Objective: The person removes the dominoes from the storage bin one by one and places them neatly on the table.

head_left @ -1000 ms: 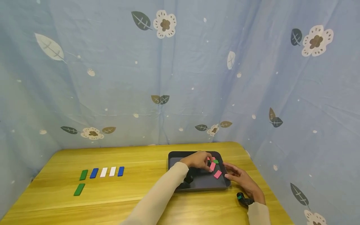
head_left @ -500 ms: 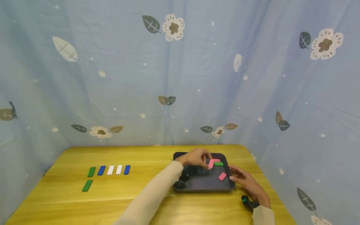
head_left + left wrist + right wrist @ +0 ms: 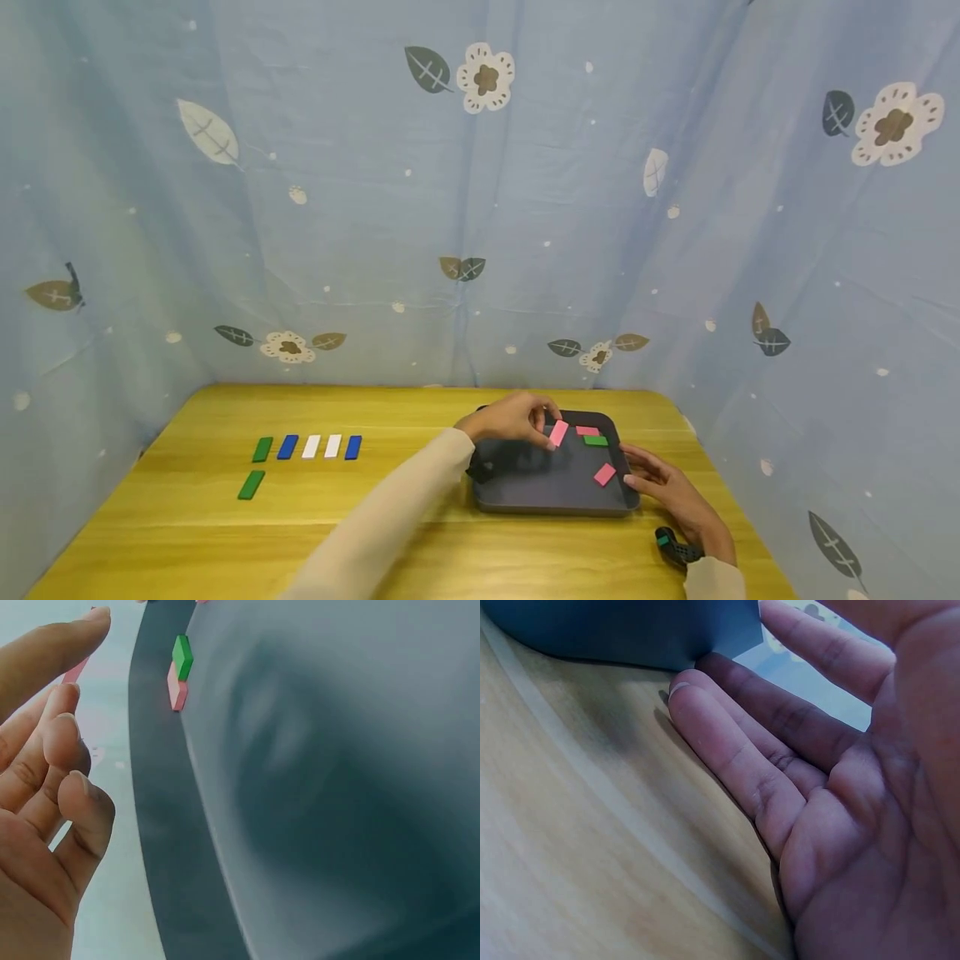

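Observation:
My left hand (image 3: 513, 418) pinches a pink rectangular tile (image 3: 558, 432) between thumb and fingers, lifted over the dark grey tray (image 3: 555, 508). In the left wrist view, the left hand (image 3: 45, 765) mostly hides that pink tile (image 3: 76, 672). Inside the tray lie a green tile (image 3: 596, 441), a pink tile (image 3: 587, 431) touching it at the back right, and another pink tile (image 3: 604, 475) nearer the front. At the tray's right side rests my right hand (image 3: 678, 496), its fingers fairly straight against the wall. The right wrist view shows this right hand (image 3: 810, 772) low over the wood, beside the tray (image 3: 630, 630).
On the table's left side, a spaced row holds a green tile (image 3: 262, 449), a blue tile (image 3: 287, 447), two white tiles (image 3: 311, 447) and a second blue tile (image 3: 352, 447). Another green tile (image 3: 251, 485) lies in front. A patterned curtain (image 3: 360, 208) hangs behind the table.
The left hand has picked up a pink tile from the tray's back right and drawn it left, away from the green tile. The head view has swung a little left.

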`<state>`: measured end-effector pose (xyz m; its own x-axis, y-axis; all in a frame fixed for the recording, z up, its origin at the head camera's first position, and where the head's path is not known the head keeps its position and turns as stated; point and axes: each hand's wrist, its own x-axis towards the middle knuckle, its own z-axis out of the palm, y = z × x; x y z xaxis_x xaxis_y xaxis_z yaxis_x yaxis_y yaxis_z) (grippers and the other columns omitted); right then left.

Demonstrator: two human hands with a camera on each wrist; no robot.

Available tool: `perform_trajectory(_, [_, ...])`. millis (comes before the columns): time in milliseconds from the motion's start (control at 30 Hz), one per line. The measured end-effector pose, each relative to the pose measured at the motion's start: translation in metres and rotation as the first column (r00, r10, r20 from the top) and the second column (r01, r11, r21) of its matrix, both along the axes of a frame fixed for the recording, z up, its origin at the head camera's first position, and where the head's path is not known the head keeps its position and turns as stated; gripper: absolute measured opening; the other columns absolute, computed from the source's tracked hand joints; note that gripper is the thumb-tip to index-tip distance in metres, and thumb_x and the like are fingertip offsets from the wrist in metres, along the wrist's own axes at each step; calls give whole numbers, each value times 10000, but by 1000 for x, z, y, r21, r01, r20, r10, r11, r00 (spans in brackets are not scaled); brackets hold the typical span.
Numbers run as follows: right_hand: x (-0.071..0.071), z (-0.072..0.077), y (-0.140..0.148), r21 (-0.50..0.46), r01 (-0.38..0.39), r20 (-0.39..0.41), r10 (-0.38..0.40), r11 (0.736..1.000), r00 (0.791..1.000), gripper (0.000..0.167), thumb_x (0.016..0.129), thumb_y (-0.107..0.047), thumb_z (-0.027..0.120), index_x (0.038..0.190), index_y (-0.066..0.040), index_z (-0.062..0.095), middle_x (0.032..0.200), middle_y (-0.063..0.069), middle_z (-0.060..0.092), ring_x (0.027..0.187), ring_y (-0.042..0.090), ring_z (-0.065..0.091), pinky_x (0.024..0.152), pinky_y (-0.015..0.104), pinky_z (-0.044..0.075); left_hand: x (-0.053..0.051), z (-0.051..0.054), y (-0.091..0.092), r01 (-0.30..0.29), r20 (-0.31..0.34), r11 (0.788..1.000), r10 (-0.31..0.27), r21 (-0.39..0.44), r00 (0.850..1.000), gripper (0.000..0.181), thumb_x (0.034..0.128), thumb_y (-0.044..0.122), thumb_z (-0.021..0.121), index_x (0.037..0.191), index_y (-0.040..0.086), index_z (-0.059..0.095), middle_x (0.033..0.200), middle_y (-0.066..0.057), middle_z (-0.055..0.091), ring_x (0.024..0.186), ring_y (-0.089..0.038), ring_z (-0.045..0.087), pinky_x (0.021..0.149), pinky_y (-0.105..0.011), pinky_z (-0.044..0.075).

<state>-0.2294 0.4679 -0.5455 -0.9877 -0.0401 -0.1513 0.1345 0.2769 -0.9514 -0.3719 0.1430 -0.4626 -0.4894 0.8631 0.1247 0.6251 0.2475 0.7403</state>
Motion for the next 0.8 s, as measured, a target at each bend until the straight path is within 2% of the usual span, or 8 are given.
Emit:
perform_trajectory(167, [1, 0, 1, -13, 8, -7, -8, 1000, 1000, 623, 1007, -268, 695, 1575, -241, 439, 1538, 155, 463, 1365, 376, 472, 1047, 484, 469, -1, 5, -16, -16, -30, 1000, 17, 10, 999, 421, 839, 182, 884, 1207, 142, 682, 750, 18, 630, 638, -101, 577, 626, -220, 474])
perform_trajectory(400, [0, 1, 2, -1, 16, -5, -16, 1000, 1000, 625, 1007, -266, 695, 1576, -242, 437, 1535, 164, 463, 1355, 368, 484, 1023, 442, 490, -2, 10, -44, -25, -60, 999, 26, 21, 998, 433, 860, 235, 868, 1239, 152, 677, 783, 21, 642, 652, -119, 589, 655, -241, 507])
perform_trajectory(800, [0, -1, 1, -4, -2, -1, 2, 1000, 1000, 632, 1010, -265, 691, 1582, -231, 426, 1558, 167, 442, 1389, 387, 447, 1035, 443, 479, 3, 11, -93, -91, -82, 994, 96, 56, 992, 412, 869, 218, 858, 1230, 141, 676, 766, 9, 631, 638, -98, 557, 645, -243, 484])
